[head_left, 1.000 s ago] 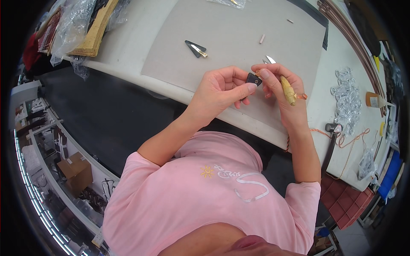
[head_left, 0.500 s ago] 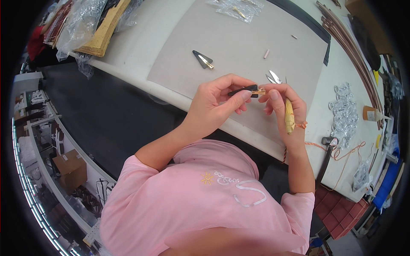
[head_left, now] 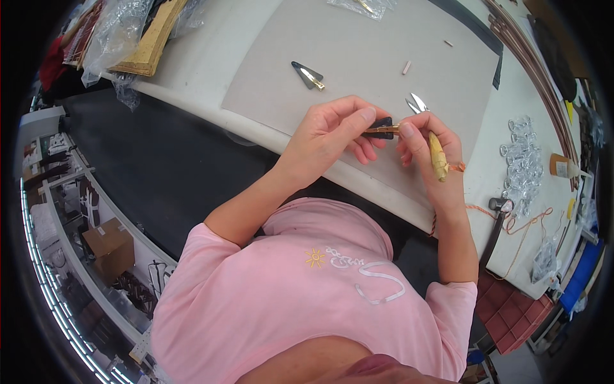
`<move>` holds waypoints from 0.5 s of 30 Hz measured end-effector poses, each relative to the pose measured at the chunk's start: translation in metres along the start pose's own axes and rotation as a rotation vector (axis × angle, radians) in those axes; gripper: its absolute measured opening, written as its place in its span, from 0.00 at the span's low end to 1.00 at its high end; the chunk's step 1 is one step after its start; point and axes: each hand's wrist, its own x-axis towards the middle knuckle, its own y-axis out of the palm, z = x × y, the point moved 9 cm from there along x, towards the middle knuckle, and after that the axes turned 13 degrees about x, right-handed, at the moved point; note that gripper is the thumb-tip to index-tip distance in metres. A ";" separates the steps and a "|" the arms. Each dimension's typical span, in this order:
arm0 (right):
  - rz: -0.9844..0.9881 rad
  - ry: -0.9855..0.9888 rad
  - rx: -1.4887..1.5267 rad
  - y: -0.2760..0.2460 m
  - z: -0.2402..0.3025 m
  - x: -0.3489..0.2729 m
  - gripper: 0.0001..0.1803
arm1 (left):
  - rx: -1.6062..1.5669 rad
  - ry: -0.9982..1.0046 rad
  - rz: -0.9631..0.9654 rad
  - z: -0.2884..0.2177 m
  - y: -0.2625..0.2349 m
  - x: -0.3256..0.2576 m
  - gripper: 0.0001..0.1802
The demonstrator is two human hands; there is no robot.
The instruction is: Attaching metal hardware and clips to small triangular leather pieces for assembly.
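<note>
My left hand point(head_left: 336, 131) is closed, thumb and fingers pinching a small black triangular piece point(head_left: 384, 135) with a gold metal hair clip point(head_left: 378, 128) lying along it. My right hand point(head_left: 432, 137) is closed too, thumb and forefinger gripping the clip's gold end. Across the right palm rests a yellow-wrapped handle point(head_left: 438, 157), an orange cord near its lower end; its kind is unclear. Silver scissor blades point(head_left: 417, 104) show just beyond the right fingers, their other end hidden. On the grey mat point(head_left: 268, 96) lies another dark triangular piece with a gold clip point(head_left: 308, 76).
Two small pale sticks point(head_left: 406, 68) and a plastic bag point(head_left: 364, 8) of gold pieces lie farther back. At right are clear-wrapped small parts point(head_left: 521, 160), a hammer point(head_left: 495, 224), orange cord point(head_left: 518, 227) and a glue bottle point(head_left: 563, 168). A yellow board point(head_left: 150, 48) sits at far left.
The black piece has turned in my fingers, so the gold clip shows along its upper face. Both hands have drawn slightly apart, and the whole view has shifted a little.
</note>
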 end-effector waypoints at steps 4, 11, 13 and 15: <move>-0.022 0.002 0.049 0.000 0.000 0.000 0.09 | 0.017 0.078 -0.140 -0.002 -0.008 -0.004 0.12; 0.052 -0.021 -0.088 0.019 0.001 -0.011 0.09 | -0.148 0.222 -0.198 -0.007 -0.014 -0.001 0.10; 0.046 -0.056 -0.056 0.011 0.010 -0.010 0.11 | -0.131 0.181 -0.173 -0.009 -0.016 -0.002 0.10; -0.025 -0.088 -0.057 -0.007 0.017 -0.005 0.22 | -0.065 0.167 -0.191 -0.013 -0.023 -0.006 0.10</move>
